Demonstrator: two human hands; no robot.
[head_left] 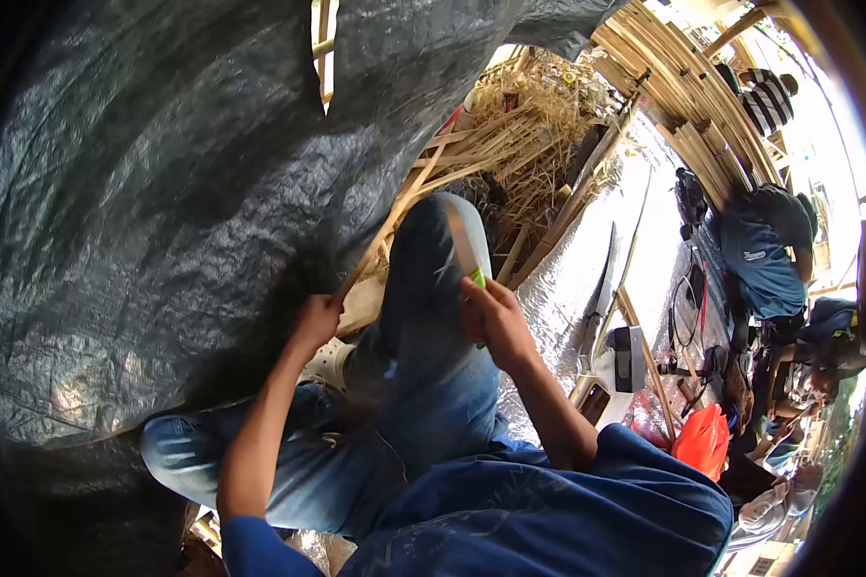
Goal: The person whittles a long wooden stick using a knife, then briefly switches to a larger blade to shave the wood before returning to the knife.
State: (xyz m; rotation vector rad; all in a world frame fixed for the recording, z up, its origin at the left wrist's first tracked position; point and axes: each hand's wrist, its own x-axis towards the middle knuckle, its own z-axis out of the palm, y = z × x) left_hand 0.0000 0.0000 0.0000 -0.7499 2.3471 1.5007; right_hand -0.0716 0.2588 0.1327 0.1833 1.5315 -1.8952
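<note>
My right hand (491, 313) is closed around the green handle of a knife (461, 240), whose blade points up over my raised knee and looks smeared by motion. My left hand (319, 320) grips the lower end of a thin wooden strip (383, 234), which slants up and to the right beside the dark plastic sheet. The two hands are apart, on either side of my raised leg.
A large dark plastic sheet (164, 212) hangs on the left. Straw and wood scraps (539, 115) lie ahead, with stacked bamboo strips (688, 72) beyond. To the right are a red plastic bag (702, 440), a phone (595, 400), and several people.
</note>
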